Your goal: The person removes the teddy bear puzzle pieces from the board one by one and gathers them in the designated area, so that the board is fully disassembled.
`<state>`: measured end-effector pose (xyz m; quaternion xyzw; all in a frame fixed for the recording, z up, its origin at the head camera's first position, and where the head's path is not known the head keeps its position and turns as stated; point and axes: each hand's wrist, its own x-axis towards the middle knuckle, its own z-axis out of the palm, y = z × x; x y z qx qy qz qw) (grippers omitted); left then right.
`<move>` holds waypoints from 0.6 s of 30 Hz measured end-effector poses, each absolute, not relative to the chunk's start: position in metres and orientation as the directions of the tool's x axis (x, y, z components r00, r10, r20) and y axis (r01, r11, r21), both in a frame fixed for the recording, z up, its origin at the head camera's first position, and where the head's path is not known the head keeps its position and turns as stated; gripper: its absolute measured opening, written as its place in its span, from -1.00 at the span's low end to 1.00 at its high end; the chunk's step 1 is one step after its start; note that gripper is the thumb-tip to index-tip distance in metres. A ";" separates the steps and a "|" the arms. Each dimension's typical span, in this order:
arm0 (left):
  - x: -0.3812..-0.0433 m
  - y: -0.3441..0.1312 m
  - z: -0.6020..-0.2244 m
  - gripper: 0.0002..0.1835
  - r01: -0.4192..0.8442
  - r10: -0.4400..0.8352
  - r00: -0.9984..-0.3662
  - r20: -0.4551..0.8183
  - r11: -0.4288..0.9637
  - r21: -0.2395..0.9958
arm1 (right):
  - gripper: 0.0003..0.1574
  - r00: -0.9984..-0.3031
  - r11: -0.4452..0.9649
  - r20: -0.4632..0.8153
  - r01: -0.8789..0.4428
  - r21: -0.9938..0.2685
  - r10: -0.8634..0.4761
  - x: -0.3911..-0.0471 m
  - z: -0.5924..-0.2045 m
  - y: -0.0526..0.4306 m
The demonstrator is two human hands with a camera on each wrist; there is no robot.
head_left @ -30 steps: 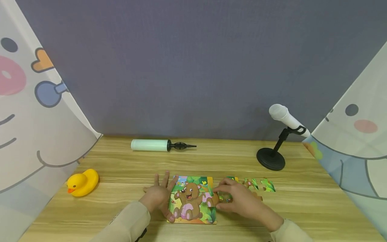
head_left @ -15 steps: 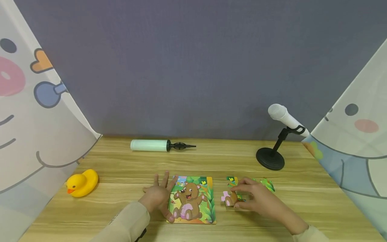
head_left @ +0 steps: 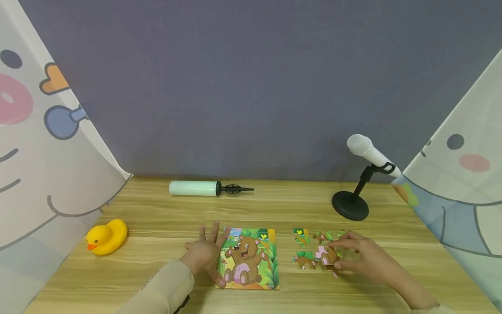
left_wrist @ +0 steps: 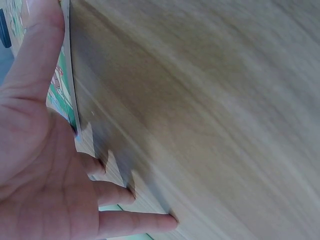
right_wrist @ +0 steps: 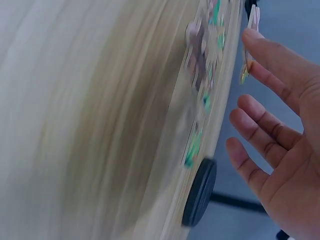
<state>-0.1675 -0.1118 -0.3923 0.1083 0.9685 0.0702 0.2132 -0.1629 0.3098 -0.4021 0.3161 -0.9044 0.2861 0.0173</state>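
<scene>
A square bear picture puzzle [head_left: 266, 266] lies on the table in the head view. My left hand [head_left: 201, 255] rests along its left edge, fingers spread, thumb on the lower left corner; the left wrist view shows the outstretched fingers touching the wood. To the right, my right hand [head_left: 364, 257] pinches a brown and pink puzzle piece [head_left: 327, 255] between thumb and forefinger. In the right wrist view that piece [right_wrist: 249, 45] is raised off the tabletop, and the other fingers are loosely bent. Loose puzzle pieces [head_left: 306, 261] lie below and beside it, some partly hidden by the hand.
A yellow rubber duck [head_left: 107, 237] sits at the left. Along the back lies a hand pump [head_left: 196, 188] with a black nozzle. A white microphone [head_left: 372, 152] on a black stand [head_left: 350, 206] is at the back right. Padded printed walls flank the wooden table [head_left: 157, 213].
My right hand has moved right, away from the puzzle, carrying the pinched piece over the loose pieces. More loose pieces are uncovered. The left hand has stayed in place.
</scene>
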 end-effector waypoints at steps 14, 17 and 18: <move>-0.168 -0.112 -0.391 0.47 0.180 0.243 -0.885 -0.397 0.965 0.190 | -0.48 -0.888 0.768 0.110 -0.444 -0.461 -0.447 -0.159 -0.413 0.363; -0.168 -0.112 -0.391 0.48 0.184 0.246 -0.886 -0.393 0.965 0.189 | -0.49 -0.895 0.776 0.083 -0.424 -0.468 -0.439 -0.158 -0.415 0.370; -0.168 -0.112 -0.391 0.48 0.185 0.248 -0.887 -0.390 0.964 0.191 | -0.49 -0.897 0.777 0.075 -0.417 -0.472 -0.436 -0.158 -0.416 0.372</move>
